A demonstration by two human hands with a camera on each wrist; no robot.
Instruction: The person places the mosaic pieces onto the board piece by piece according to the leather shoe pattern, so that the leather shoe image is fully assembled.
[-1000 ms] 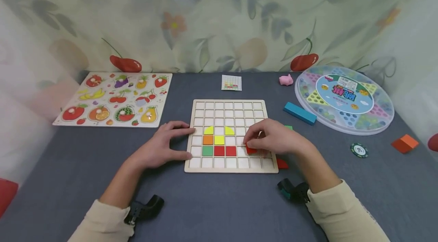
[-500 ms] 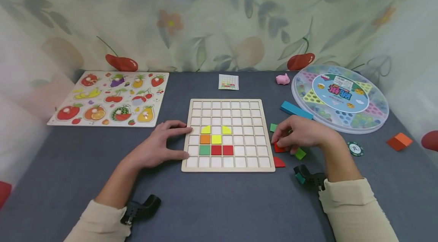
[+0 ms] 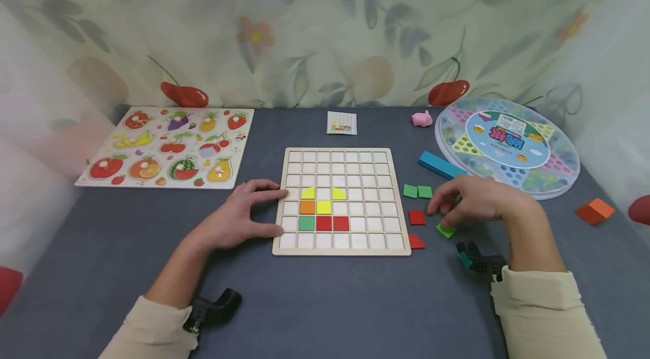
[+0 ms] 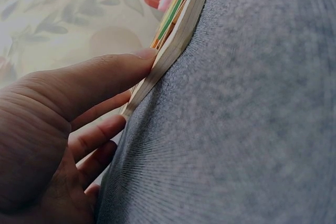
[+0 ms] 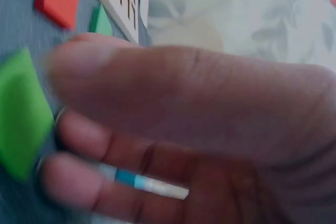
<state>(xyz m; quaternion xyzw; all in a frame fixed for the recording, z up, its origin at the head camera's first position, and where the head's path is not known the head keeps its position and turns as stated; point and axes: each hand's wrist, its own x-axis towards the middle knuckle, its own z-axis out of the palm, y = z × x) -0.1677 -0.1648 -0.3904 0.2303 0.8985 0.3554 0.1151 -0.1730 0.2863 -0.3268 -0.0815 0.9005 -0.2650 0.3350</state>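
A wooden grid board (image 3: 341, 253) lies flat on the table, with several coloured tiles in its cells: yellow, orange, green and red. My left hand (image 3: 244, 215) touches its left edge with extended fingers and thumb (image 4: 121, 69). Right of the board, my right hand (image 3: 474, 201) hovers at a bright green tile (image 3: 446, 231) on the table. Seen from the right wrist, thumb and fingers stand apart beside that green tile (image 5: 21, 121), holding nothing. A red square tile (image 3: 417, 217), a red quarter-round tile (image 3: 416, 241) and two green squares (image 3: 410, 191) lie close to the board.
A small pattern card (image 3: 342, 122) lies behind the board, a fruit puzzle board (image 3: 241, 147) at far left. To the right are a blue block (image 3: 440, 165), a pink pig figure (image 3: 422, 118), a round game case (image 3: 563, 178) and an orange block (image 3: 595, 211).
My right hand has moved right from over the board, set the red square tile on the table beside it, let go and reached the bright green tile. The left hand stays put.
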